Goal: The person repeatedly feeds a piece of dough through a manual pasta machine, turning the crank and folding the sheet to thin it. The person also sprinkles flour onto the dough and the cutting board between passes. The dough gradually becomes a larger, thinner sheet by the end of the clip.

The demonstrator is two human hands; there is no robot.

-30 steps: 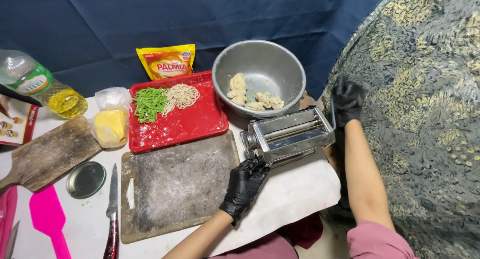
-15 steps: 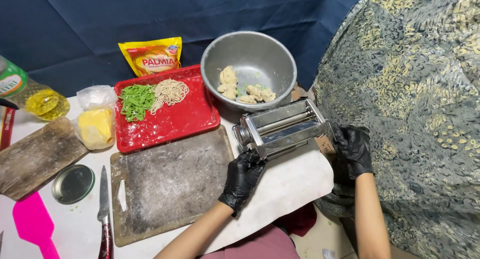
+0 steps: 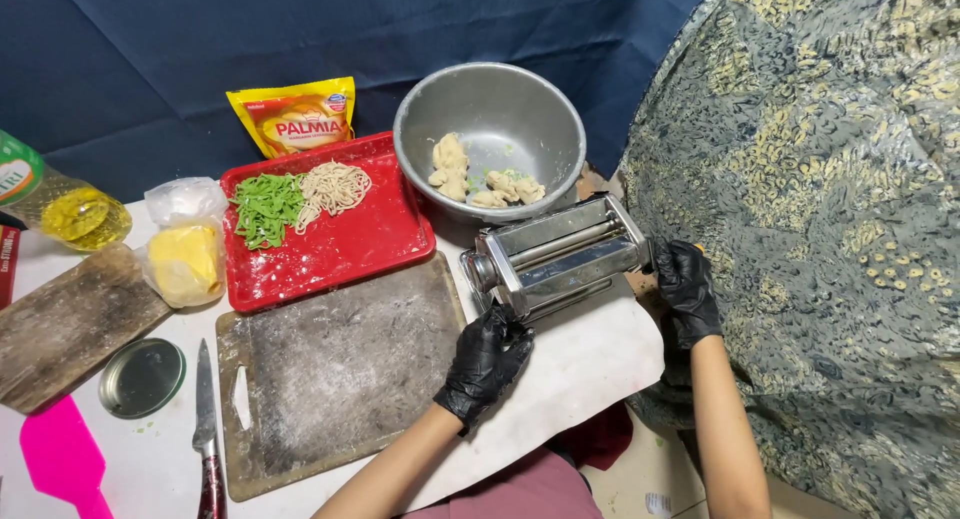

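A steel pasta machine (image 3: 560, 254) stands at the table's right edge. My left hand (image 3: 485, 364), in a black glove, rests against its near left end with the fingers curled on the base. My right hand (image 3: 685, 289), also gloved, is closed around something at the machine's right end, and what it grips is hidden. Behind the machine, a grey metal bowl (image 3: 545, 109) holds several dough lumps (image 3: 480, 179).
A floured cutting board (image 3: 340, 369) lies left of my left hand. A red tray (image 3: 370, 244) holds green and pale noodles (image 3: 300, 194). Further left are a yellow packet (image 3: 295, 119), bagged yellow block (image 3: 185, 259), oil bottle (image 3: 60, 204), wooden board (image 3: 65, 324), tin lid (image 3: 140, 377), knife (image 3: 205, 429) and pink spatula (image 3: 65, 459). Patterned fabric (image 3: 820, 229) fills the right.
My right hand has dropped from beside the bowl's right rim to the machine's right end. My left hand stays at the machine's near left end.
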